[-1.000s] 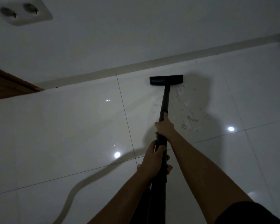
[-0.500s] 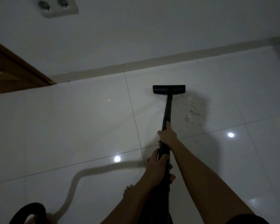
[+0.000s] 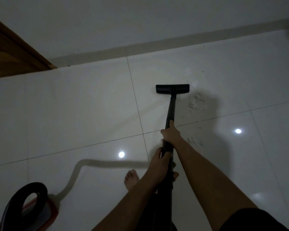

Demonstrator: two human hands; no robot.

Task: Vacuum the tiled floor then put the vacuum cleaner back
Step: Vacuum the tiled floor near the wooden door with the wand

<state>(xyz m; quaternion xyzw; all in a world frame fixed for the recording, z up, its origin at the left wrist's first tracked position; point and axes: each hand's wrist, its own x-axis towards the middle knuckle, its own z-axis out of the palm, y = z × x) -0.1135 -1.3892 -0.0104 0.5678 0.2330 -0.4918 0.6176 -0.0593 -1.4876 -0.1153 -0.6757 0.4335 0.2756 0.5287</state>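
Note:
A black vacuum wand (image 3: 171, 109) runs from my hands out to a flat black floor nozzle (image 3: 172, 88) resting on the glossy white tiled floor (image 3: 73, 110). My right hand (image 3: 171, 134) grips the wand further out, thumb laid along it. My left hand (image 3: 160, 161) grips the wand closer to me. Pale crumbs and dust (image 3: 194, 104) lie on the tiles just right of the wand. At the bottom left, the vacuum cleaner body (image 3: 26, 204) shows a black looped hose and a red edge.
A white wall with a pale skirting strip (image 3: 157, 47) runs behind the nozzle. A brown wooden door frame (image 3: 15, 52) stands at the far left. My bare foot (image 3: 131, 179) is on the tiles beside the wand. Ceiling lights reflect in the tiles.
The nozzle has been drawn back from the wall toward me. The view tilted down, so the wall socket left the frame and the vacuum cleaner body and my foot came into view.

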